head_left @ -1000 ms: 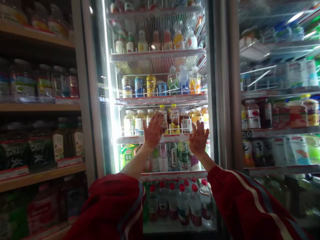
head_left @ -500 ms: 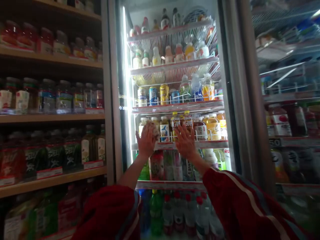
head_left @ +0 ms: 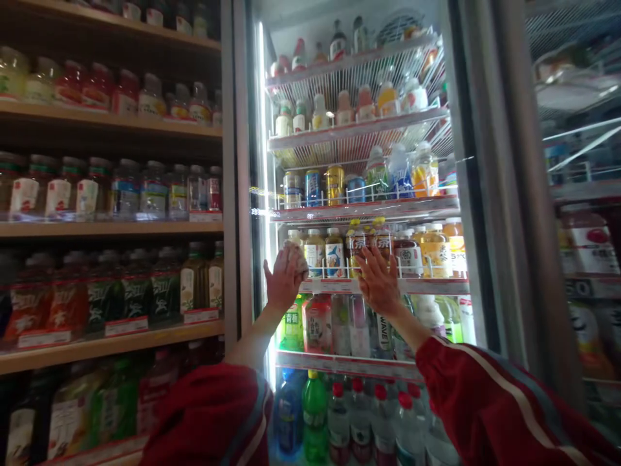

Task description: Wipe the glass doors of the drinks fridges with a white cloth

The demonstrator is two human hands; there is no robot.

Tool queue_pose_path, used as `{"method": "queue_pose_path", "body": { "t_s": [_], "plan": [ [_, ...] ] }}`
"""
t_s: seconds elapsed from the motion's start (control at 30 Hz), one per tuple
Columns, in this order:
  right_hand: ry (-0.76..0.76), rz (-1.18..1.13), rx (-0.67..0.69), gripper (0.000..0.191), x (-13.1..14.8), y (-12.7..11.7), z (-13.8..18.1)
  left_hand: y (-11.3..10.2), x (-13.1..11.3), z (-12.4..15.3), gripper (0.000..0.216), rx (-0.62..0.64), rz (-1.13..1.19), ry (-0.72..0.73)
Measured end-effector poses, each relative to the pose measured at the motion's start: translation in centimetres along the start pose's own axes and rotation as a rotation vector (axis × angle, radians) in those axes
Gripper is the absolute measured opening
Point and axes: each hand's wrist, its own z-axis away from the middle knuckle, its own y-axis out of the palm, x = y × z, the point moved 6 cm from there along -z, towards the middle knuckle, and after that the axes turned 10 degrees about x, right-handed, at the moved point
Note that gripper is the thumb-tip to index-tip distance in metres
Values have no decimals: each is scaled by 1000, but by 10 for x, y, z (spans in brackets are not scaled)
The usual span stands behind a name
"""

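The lit glass door (head_left: 325, 152) of a drinks fridge stands in front of me. My left hand (head_left: 284, 281) presses a crumpled pale cloth (head_left: 297, 257) against the glass, level with a shelf of bottled drinks. Part of the cloth is hidden under the fingers. To its right, my right hand (head_left: 381, 281) lies on the same pane, fingers stretched out and holding nothing, over dark tea bottles with yellow caps (head_left: 358, 241). Between the hands, behind the glass, show pale-labelled bottles (head_left: 334, 251).
Wooden shelves (head_left: 111, 226) with rows of bottles run along the left. A metal door frame (head_left: 504, 194) borders the pane on the right, and another glass-fronted fridge (head_left: 589, 246) stands beyond it. Bottles with red caps (head_left: 359, 414) fill the fridge bottom.
My view has swung a little left. The left hand with the cloth has slid slightly left across the glass, while the right hand stays at about the same spot on the pane.
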Motion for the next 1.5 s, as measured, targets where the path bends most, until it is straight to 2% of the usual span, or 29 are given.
{"method": "queue_pose_path", "body": {
  "t_s": [0.07, 0.2, 0.3, 0.37, 0.53, 0.6, 0.67, 0.73, 0.83, 0.9, 0.97, 1.1, 1.17, 1.23, 1.33, 1.5],
  "plan": [
    [-5, 4, -4, 40, 0, 0, 0, -6, 13, 3, 46, 9, -16, -35],
    [4, -17, 0, 41, -1, 0, 0, -14, 46, 7, 46, -53, 8, -303],
    [15, -33, -4, 40, -1, 0, 0, -11, 44, 5, 47, -78, 38, -351],
    [12, -51, -3, 41, -1, 1, 0, -7, 27, 1, 46, -66, 34, -265],
    [7, -34, -23, 40, -1, 0, 1, 1, -38, -7, 46, -7, -21, 121],
    [1, -16, -31, 39, 0, -1, 0, 1, -51, -7, 45, 14, -40, 243],
    [-3, -6, -31, 39, 0, -2, 0, 1, -49, -8, 43, 40, -46, 286],
    [-2, -2, -26, 39, 1, -3, 0, -1, -31, -11, 45, 45, -30, 195],
    [-5, -12, -18, 40, 0, -2, 1, -5, 0, -15, 49, -3, 19, -59],
    [1, -30, -15, 41, -1, -1, 1, -4, 3, -17, 51, -20, 44, -143],
    [13, -47, -5, 42, -2, -1, 1, -1, -16, -20, 52, -4, 55, -97],
    [-50, -89, 1, 43, 9, -5, -10, 10, -84, -27, 55, 56, 104, 200],
    [-113, -129, 32, 45, 23, -6, -20, 13, -98, -27, 57, 50, 151, 221],
    [-141, -154, 91, 45, 38, -2, -30, 15, -91, -26, 59, 29, 183, 158],
    [-117, -130, 160, 47, 55, 10, -41, 15, -62, -17, 73, 32, 169, 96],
    [-87, -53, 151, 45, 58, 20, -44, 14, -39, -4, 87, 96, 93, 181]
  ]
}}
